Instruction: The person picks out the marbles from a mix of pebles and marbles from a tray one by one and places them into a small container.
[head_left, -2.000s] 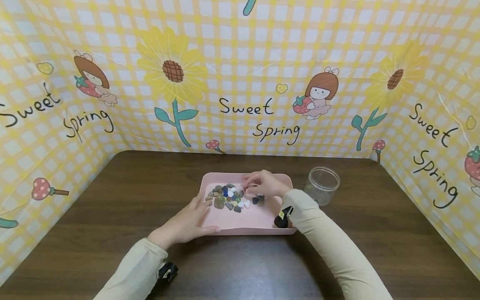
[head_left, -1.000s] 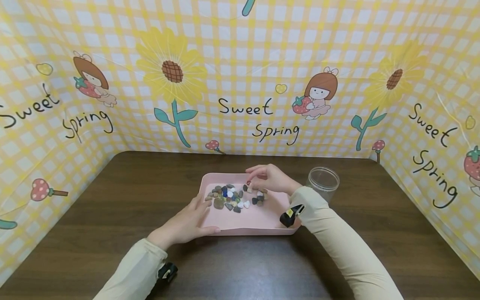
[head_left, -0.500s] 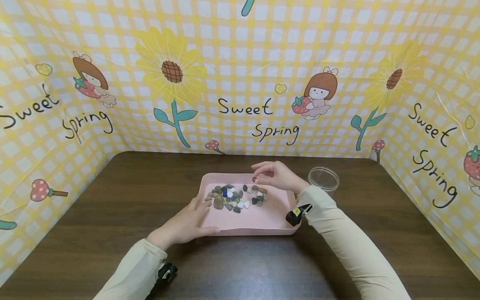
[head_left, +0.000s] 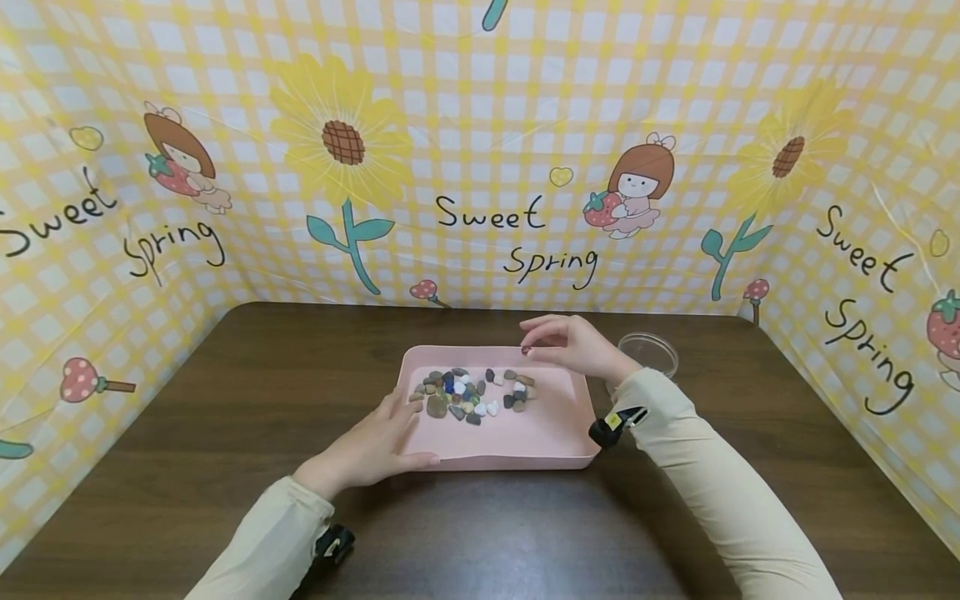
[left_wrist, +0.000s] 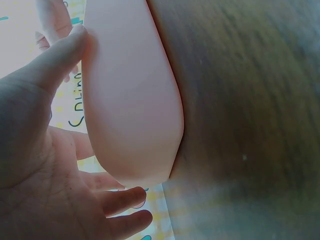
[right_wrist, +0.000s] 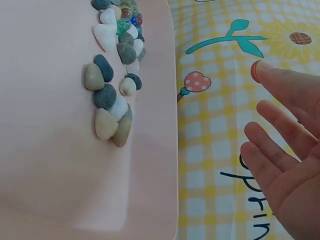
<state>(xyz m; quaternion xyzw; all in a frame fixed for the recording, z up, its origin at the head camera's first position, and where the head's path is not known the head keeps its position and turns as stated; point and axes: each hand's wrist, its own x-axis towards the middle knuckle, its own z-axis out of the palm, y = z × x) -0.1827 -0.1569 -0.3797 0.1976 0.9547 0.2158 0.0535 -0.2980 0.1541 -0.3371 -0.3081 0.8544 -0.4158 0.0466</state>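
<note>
A shallow pink tray (head_left: 517, 440) holds pebbles in grey, white and tan, with some coloured glass pieces among them. The larger group of pebbles (head_left: 461, 396) lies left of centre; a smaller cluster (right_wrist: 107, 105) lies to its right. My left hand (head_left: 367, 446) rests at the tray's left front corner, thumb on the front rim and fingers spread loosely along the left side. Above the tray's back rim, my right hand (head_left: 577, 343) pinches a small, smooth red bead (right_wrist: 255, 72) between thumb and forefinger, its other fingers extended.
A clear round jar (head_left: 648, 354) without a lid stands right of the tray, partly hidden behind the right wrist and sleeve. Dark wooden table (head_left: 225, 417) surrounds the tray. A yellow checked cloth (head_left: 480, 125) hangs behind and along both sides.
My right hand has lifted from the pebbles with the red bead and moved right and back, over the tray's back rim towards the jar. The left hand stays in place.
</note>
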